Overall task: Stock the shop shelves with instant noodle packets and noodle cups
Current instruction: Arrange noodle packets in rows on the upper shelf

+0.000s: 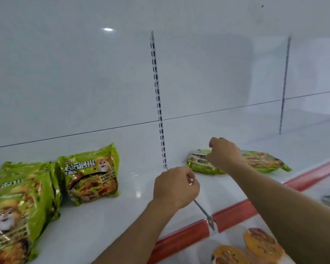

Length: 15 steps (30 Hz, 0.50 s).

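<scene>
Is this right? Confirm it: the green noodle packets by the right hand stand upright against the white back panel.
Not quite. In the head view the green noodle packets by the right hand lie flat on the white shelf, not upright.

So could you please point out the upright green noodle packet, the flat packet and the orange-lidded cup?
Upright green noodle packet (pixel 91 173): head view, front face.
Flat green noodle packet (pixel 263 161): head view, top face.
Orange-lidded noodle cup (pixel 261 242): head view, lid.
</scene>
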### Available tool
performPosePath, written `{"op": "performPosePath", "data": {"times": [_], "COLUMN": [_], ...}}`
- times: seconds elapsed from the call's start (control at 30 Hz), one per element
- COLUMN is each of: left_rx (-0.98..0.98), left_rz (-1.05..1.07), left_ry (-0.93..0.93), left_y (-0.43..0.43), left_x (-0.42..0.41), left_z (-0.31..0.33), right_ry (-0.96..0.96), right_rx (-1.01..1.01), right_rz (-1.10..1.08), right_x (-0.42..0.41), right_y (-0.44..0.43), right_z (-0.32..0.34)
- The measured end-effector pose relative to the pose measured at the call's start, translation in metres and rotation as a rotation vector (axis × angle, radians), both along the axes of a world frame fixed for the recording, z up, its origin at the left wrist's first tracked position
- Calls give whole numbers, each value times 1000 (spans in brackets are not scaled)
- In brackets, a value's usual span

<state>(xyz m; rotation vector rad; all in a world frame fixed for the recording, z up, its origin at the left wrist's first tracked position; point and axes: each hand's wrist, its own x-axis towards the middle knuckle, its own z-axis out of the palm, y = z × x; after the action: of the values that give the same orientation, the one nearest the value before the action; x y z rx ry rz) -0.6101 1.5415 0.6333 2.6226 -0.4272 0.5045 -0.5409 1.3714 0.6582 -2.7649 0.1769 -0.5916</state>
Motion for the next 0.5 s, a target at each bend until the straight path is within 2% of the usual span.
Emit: {"op": "performPosePath", "data": {"times": [0.17,0.3,0.4,0.5], "left_rx": [96,256,352,361], "left_rz": [-111,-178,-153,-156], "left_ry": [5,67,87,109], "left_y": [-57,-83,-90,-93], "left_x": [27,59,83,98], "left_z": [-8,-19,-27,-35], "right_ry": [90,216,229,173], "right_rx": [-29,-87,-85,-145], "right_rz": [-110,-59,-28,-25], "right_x": [-13,-14,-13,-12], "right_y": [-68,-97,-103,-105], "right_z": [-15,-36,-44,-49]}}
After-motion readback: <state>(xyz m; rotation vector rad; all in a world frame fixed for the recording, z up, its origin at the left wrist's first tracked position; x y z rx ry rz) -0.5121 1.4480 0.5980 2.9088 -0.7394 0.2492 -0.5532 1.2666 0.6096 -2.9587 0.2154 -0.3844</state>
